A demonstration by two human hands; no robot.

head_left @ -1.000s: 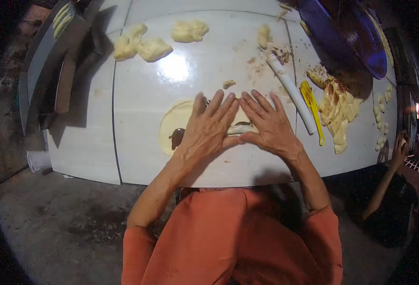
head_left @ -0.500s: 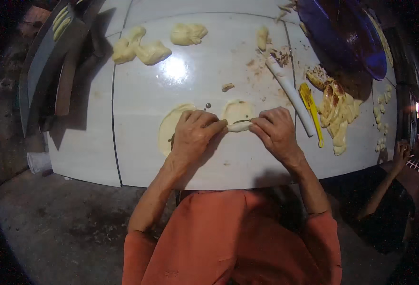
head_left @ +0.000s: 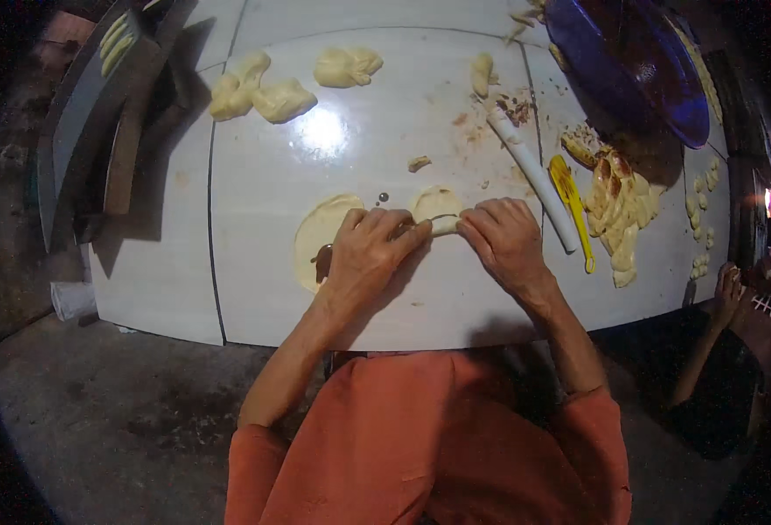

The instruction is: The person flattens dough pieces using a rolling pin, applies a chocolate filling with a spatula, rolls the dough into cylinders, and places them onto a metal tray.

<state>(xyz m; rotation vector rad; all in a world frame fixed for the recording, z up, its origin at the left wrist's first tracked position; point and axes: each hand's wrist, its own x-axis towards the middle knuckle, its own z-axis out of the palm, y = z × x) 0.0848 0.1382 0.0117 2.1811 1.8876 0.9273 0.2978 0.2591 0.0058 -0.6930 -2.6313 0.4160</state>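
Both my hands work on a small pale dough piece [head_left: 438,204] on the white tabletop. Its near edge is rolled over, with a dark line of filling along the fold. My left hand [head_left: 372,254] pinches the left end of the roll. Gripping the right end is my right hand [head_left: 506,241], its fingers curled. A second flat dough round [head_left: 317,232] lies beside and partly under my left hand, with a dark brown blob of filling [head_left: 323,261] on it. Dark drops [head_left: 383,197] dot the table just beyond my left hand.
Dough lumps [head_left: 285,101] lie far left. To the right are a white rolling pin [head_left: 534,175], a yellow spatula [head_left: 567,188], a smeared dough heap [head_left: 621,210] and a blue basin [head_left: 639,70]. Metal trays [head_left: 97,114] stand left. Another person's hand [head_left: 728,293] shows at far right.
The near edge of the dough has been rolled further away from me. My left hand has shifted slightly, uncovering more of the brown filling. The other person's hand has moved a little.
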